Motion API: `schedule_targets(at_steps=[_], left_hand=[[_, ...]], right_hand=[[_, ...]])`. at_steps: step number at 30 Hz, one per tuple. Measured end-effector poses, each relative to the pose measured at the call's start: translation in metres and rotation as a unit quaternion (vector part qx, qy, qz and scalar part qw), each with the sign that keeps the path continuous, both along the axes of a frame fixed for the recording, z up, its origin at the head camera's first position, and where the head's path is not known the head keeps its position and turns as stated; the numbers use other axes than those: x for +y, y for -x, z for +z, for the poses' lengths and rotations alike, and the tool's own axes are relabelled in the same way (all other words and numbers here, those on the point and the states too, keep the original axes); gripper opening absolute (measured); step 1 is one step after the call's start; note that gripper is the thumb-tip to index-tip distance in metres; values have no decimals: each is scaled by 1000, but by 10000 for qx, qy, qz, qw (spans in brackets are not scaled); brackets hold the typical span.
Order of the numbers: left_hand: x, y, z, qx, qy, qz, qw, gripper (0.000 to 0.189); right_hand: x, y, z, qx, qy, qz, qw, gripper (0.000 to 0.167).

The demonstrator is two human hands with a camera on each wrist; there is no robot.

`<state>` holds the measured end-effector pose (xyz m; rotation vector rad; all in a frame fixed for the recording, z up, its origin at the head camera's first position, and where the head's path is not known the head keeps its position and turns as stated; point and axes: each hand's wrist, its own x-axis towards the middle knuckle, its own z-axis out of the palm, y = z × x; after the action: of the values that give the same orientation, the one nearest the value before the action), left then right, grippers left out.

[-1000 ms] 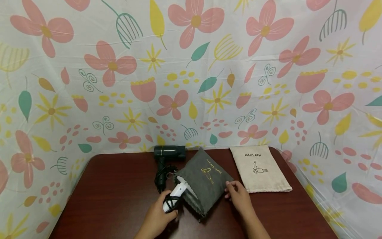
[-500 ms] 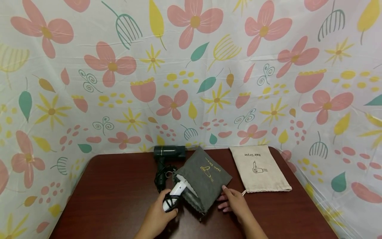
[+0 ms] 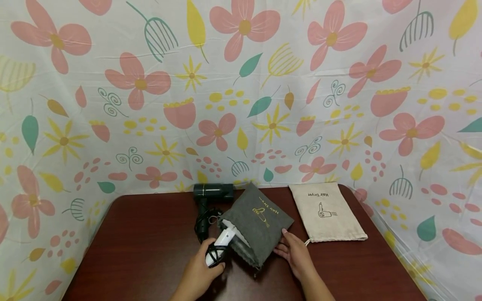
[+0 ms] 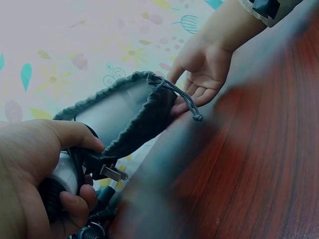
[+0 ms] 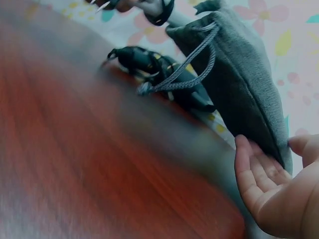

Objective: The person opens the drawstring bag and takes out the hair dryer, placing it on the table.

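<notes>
My left hand (image 3: pixel 201 267) grips the handle of a white hair dryer (image 3: pixel 226 236) with a black cord wound round it; the metal-pronged plug (image 4: pixel 113 172) shows in the left wrist view. The dryer's head lies inside a grey drawstring bag (image 3: pixel 260 223), its mouth gathered and facing the left hand. At the bag's right lower corner, my right hand (image 3: pixel 297 253) holds on, thumb on top and fingers beneath, as the right wrist view shows. A knotted drawstring (image 5: pixel 194 74) dangles from the bag's mouth.
A dark hair dryer (image 3: pixel 212 192) with its cord wrapped round the handle lies at the table's back edge, left of the bag. At the right lies a beige Hair Dryer pouch (image 3: pixel 327 213). Beneath is a dark red wooden table (image 3: pixel 143 238); a flowered curtain (image 3: pixel 241 104) hangs behind.
My right hand has shifted slightly down and left along the grey bag's edge, its fingers now under the corner. The bag has tilted up a little; the left hand has hardly moved.
</notes>
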<state>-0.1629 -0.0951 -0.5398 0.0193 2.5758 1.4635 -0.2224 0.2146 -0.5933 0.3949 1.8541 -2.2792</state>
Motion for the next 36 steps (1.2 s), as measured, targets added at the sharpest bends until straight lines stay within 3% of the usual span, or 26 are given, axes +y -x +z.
schedule_targets(at_steps=[3, 9, 13, 18, 22, 27, 36], left_hand=[[0, 0, 0, 2, -13, -4, 10000, 70], [0, 0, 0, 21, -48, -6, 10000, 71], [0, 1, 1, -73, -138, -18, 9999, 71], [-1, 0, 0, -62, -174, -18, 9998, 71], [-2, -1, 0, -21, -193, -17, 9998, 69], [-2, -1, 0, -50, -251, -59, 9997, 70], [-2, -3, 0, -13, -266, -118, 9996, 68]], right_hand=[[1, 1, 1, 44, 362, 258, 9990, 81], [-5, 5, 0, -32, 715, 319, 9969, 83], [-8, 7, 0, -16, 845, 118, 9963, 68], [-8, 9, 2, 165, 1223, -238, 9921, 32], [-8, 13, 6, 382, 1094, -594, 9915, 14], [-7, 19, 13, 442, 1023, -888, 9898, 20], [-5, 23, 23, 385, 962, -1017, 9894, 29]])
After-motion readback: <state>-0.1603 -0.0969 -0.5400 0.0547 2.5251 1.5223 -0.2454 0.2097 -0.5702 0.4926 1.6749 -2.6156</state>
